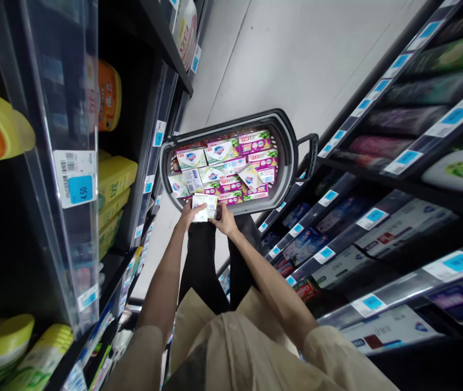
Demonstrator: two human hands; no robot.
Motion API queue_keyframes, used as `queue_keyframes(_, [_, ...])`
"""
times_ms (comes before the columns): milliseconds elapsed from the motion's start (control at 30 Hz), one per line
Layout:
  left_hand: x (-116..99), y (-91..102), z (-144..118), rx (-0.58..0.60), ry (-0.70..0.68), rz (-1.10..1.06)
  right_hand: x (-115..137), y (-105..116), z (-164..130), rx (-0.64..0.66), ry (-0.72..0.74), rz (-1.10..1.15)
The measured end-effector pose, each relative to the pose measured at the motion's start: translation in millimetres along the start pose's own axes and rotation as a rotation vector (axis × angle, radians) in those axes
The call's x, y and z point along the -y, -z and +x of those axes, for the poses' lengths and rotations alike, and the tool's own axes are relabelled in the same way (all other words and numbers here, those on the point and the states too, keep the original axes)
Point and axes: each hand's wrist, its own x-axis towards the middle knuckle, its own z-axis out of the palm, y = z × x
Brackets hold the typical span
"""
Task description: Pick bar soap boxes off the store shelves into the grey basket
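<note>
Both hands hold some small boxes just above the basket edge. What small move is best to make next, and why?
Probably lift the small boxes clear of the basket: the left hand and right hand already grip them from both sides at the near rim, apart from the packs lying inside.

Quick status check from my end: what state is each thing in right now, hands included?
Left hand: gripping the small white soap box from its left side.
Right hand: gripping the same box from its right side.
Small white soap box: held over the basket's near rim.
Grey plastic shopping basket: on the floor, packed full with soap boxes.
Black basket handle: folded out to the side.
</note>
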Motion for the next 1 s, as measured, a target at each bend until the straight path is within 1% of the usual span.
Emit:
queue_keyframes(100, [-6,7.6,-10,0.044,0.032,-0.036,-2,11,-11,0.050,0.070,-0.067])
queue_keyframes(167, [-8,15.6,-20,0.061,0.041,-0.060,-4,22,-21,0.036,0.048,-0.051])
queue_keyframes(267, [-9,28.2,-38,0.080,0.051,-0.082,-6,39,-35,-0.022,-0.018,0.095])
queue_keyframes(333, [-11,32.5,-50,0.099,0.057,-0.086,-5,49,-42,0.008,-0.035,0.224])
queue_keyframes(400, [-13,31.5,-59,0.125,0.059,-0.082,-1,56,-45,0.087,-0.039,0.335])
queue_keyframes(467, [-16,25.8,-66,0.149,0.057,-0.076,6,58,-46,0.137,-0.042,0.414])
queue_keyframes(600, [-25,12.0,-74,0.222,0.036,-0.085,21,59,-47,0.141,-0.023,0.539])
queue_keyframes(700, [-37,8.8,-81,0.288,-0.029,-0.064,31,64,-46,0.150,0.025,0.611])
queue_keyframes(800, [-51,13.2,-87,0.322,-0.106,-0.010,40,75,-46,0.217,0.096,0.591])
queue_keyframes(933, [-66,23.1,-97,0.480,-0.139,0.054,62,101,-55,0.392,0.220,0.467])
queue_keyframes(967, [-67,24.8,-100,0.474,-0.130,0.056,69,109,-59,0.421,0.253,0.436])
queue_keyframes(1000, [-67,25.7,-104,0.433,-0.118,0.046,77,117,-64,0.441,0.283,0.406])
